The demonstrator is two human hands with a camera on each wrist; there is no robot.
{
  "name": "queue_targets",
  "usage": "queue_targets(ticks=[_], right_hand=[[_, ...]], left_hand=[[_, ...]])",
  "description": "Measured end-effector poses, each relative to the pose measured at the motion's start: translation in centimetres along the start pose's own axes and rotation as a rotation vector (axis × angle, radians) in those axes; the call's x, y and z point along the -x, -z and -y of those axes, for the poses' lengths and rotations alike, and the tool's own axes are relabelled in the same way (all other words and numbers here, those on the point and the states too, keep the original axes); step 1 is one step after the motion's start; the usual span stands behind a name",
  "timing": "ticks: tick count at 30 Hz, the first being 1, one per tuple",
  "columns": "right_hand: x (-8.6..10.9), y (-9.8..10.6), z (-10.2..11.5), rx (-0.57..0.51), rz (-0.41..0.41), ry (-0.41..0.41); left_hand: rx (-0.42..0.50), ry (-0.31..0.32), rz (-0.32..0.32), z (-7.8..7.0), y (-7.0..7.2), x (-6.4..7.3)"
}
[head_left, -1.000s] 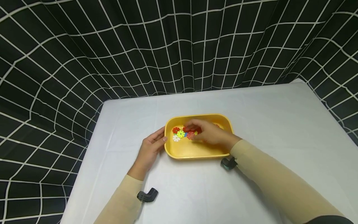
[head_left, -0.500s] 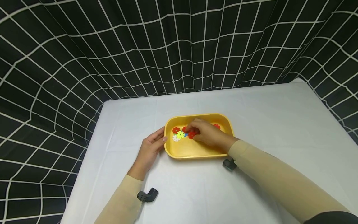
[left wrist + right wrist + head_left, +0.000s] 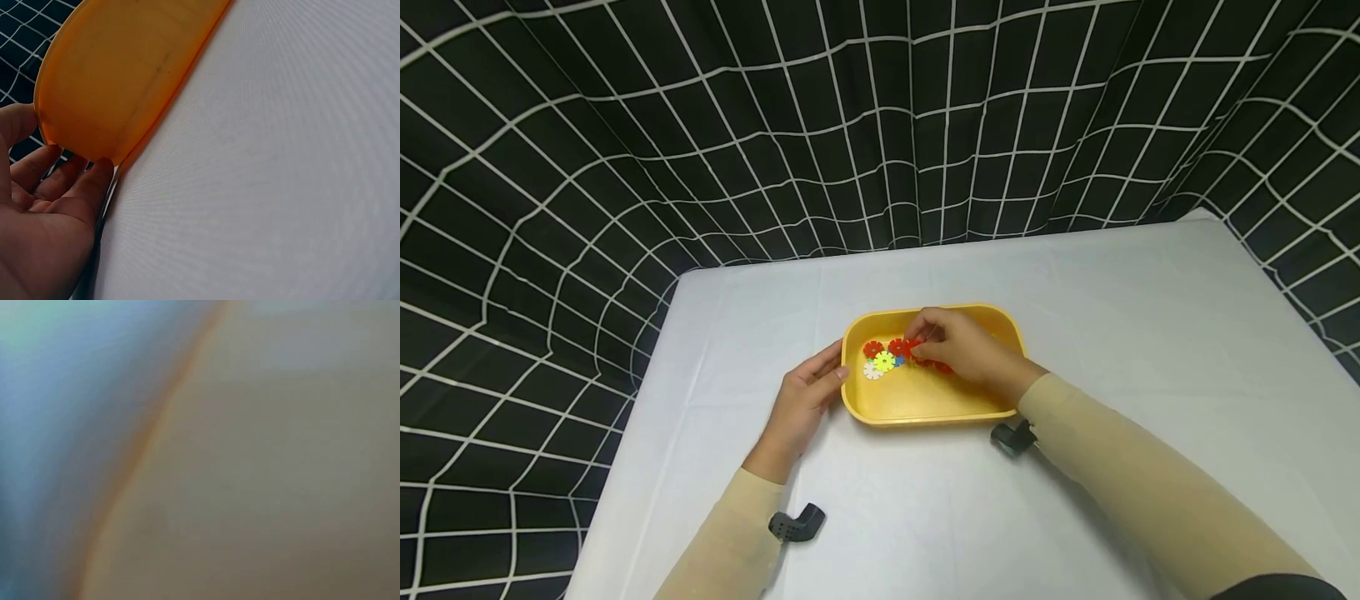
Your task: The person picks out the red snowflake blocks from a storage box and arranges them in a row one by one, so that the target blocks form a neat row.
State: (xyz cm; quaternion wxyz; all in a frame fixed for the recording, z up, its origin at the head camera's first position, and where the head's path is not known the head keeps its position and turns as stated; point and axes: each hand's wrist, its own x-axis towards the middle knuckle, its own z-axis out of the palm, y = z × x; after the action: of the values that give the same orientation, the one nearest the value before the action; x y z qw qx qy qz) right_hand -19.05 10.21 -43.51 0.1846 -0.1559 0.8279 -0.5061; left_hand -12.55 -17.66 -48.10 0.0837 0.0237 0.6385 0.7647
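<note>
The right hand pinches a red notched disc between thumb and forefinger, inside a yellow plastic tray. Just left of its fingertips are a second red disc and a partly covered blue disc; farther left, a lime-yellow disc overlaps a white disc, with another red disc just beyond. More red shows beneath the palm, partly hidden. The left hand holds the tray's near end, thumb at the rim, fingertips against the outside. Under both hands spreads a white tablecloth; beyond them hangs a black grid-patterned curtain.
</note>
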Motion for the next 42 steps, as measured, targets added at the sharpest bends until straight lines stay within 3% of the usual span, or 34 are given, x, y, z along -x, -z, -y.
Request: queue_targets(ticks=[22, 42], right_hand=[[1.0, 2.0, 0.6, -0.289, -0.139, 0.013], [4.0, 6.4, 0.0, -0.231, -0.263, 0.02]], left_hand=[[-0.021, -0.003, -0.007, 0.1, -0.1, 0.0], [-0.025, 0.0, -0.004, 0.2, 0.0, 0.0]])
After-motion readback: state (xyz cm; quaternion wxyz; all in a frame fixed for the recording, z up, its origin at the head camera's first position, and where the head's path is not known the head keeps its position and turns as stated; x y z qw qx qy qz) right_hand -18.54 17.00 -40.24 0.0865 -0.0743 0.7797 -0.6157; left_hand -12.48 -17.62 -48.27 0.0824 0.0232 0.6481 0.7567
